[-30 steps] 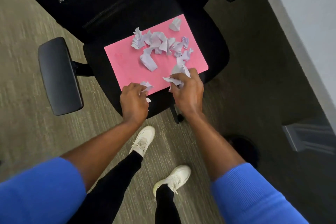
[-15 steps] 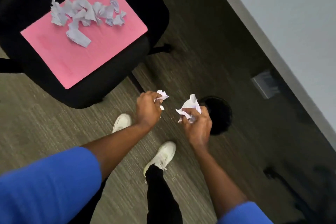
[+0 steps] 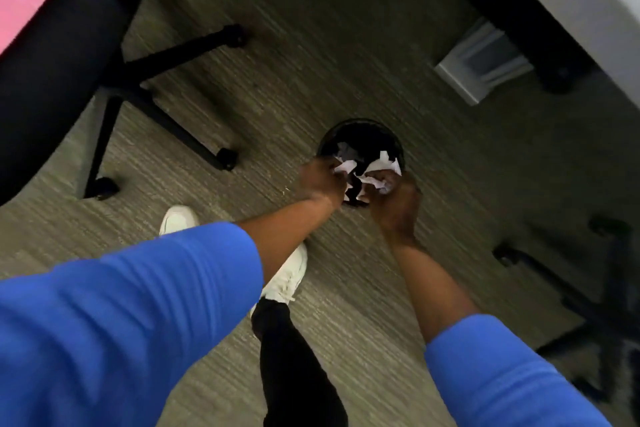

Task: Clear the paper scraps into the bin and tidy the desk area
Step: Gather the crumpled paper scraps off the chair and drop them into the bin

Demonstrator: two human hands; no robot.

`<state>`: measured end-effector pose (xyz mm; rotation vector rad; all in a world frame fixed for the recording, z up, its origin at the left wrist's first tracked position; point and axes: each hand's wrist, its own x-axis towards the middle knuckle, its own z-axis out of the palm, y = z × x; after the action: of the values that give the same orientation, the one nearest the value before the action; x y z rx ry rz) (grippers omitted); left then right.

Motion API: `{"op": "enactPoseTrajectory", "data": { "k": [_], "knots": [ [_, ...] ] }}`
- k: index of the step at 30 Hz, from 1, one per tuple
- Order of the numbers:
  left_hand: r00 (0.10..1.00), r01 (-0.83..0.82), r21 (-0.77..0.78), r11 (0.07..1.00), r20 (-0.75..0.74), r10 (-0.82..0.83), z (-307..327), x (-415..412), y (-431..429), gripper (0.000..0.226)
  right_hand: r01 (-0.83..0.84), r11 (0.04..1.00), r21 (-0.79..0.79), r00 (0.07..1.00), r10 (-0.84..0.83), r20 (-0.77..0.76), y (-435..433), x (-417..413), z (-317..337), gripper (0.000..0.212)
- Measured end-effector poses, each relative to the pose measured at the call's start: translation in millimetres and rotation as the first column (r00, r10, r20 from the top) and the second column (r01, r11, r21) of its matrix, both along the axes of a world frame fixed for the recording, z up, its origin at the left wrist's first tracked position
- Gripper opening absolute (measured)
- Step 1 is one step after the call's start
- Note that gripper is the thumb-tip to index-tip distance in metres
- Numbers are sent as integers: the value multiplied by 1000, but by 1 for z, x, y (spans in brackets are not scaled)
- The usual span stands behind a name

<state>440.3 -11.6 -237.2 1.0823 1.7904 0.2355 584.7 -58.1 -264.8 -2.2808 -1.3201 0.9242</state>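
Left hand (image 3: 322,178) and right hand (image 3: 393,196) over the black bin (image 3: 360,130) on the floor. Fingers of each closed on white paper scraps (image 3: 379,166).

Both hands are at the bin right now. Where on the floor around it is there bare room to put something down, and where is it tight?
Bare carpet lies between the bin and the grey floor box, and between the bin and the chair base. It is crowded at the bin's near rim: the left hand and right hand, both holding paper scraps, with a white shoe just behind.

Single head view, steep downward, close over hands, bin (image 3: 360,135), carpet (image 3: 311,62).
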Motion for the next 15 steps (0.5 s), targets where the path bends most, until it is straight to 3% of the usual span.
{"op": "enactPoseTrajectory", "data": {
  "k": [6,11,12,15],
  "knots": [
    [997,79,-21,997,5,-79,-51,30,22,27,15,996,-88,997,-22,-77,28,26,-53,23],
    [989,86,-108,991,133,-71,-71,41,34,39,46,988,-151,986,-69,-153,42,41,-96,51],
    [987,85,-126,988,149,-66,-77,41,36,40,31,992,-126,989,-49,-143,50,24,-64,53],
    [985,111,-184,977,150,-84,-85,39,39,45,-16,993,-120,993,1,-121,50,25,-60,51]
  ]
}}
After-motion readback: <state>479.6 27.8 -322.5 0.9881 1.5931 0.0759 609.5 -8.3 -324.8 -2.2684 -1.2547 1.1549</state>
